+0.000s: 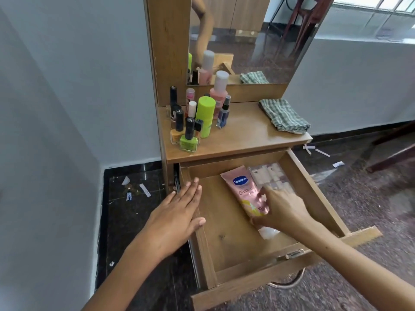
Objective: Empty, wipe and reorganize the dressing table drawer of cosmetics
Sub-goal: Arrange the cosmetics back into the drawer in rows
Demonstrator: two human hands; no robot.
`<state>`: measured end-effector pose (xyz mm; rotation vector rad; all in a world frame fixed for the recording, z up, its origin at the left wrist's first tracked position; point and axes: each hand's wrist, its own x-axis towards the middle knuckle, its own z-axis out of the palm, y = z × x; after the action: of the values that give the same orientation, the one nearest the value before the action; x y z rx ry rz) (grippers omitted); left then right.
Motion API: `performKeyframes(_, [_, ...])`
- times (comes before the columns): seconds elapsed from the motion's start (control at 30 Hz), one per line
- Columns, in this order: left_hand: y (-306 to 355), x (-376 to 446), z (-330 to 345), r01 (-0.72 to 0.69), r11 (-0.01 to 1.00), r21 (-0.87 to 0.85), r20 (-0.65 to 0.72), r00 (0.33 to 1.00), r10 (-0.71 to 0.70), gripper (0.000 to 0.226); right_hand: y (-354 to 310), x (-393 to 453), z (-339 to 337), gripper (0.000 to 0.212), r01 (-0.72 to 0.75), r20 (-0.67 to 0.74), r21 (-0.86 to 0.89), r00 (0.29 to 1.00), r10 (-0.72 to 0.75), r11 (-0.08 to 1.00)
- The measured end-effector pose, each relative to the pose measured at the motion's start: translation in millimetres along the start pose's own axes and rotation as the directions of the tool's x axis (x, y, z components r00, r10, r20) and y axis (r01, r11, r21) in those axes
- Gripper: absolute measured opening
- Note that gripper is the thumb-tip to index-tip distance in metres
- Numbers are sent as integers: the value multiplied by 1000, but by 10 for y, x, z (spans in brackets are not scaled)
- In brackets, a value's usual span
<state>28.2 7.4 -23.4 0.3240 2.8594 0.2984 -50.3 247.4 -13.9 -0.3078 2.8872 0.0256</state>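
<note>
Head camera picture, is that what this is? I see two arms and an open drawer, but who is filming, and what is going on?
Yes: there is no machine, only a person wearing a camera on the head, looking down at their own hands. The left hand rests flat on the left wall of the open drawer. The right hand reaches inside and grips a pink Vaseline tube, which lies beside a clear packet. On the table top stand nail polish bottles, a green-capped bottle and a pink bottle, with a folded checked cloth to the right. A mirror stands behind.
</note>
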Motion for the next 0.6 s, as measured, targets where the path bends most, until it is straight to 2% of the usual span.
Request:
performKeyframes(0.1, [8,2,-5,4,1000,3,8,1000,-4,69,-92,-30,-4,44,-19,-3,-47,1000,19,999])
performKeyframes(0.23, [8,-3,-21,-7,1000,0,7,1000,7,68,-155,-66,-17,38,-39,34,-108,998,43,993])
performKeyframes(0.37, [13,-5,-31,-9,1000,15,17,1000,8,70,-195,-90,-31,49,-22,33,-162,999,28,987])
performKeyframes(0.47, [15,-8,-36,-8,1000,30,13,1000,8,73,-204,-20,45,74,135,7,-174,991,-136,975])
performKeyframes(0.53, [4,-7,-25,-11,1000,29,8,1000,11,72,-215,27,100,69,276,35,-207,961,-275,939])
performKeyframes(0.6, [-15,-3,-1,-19,999,29,5,1000,18,76,-187,83,178,62,327,34,-215,944,-328,920])
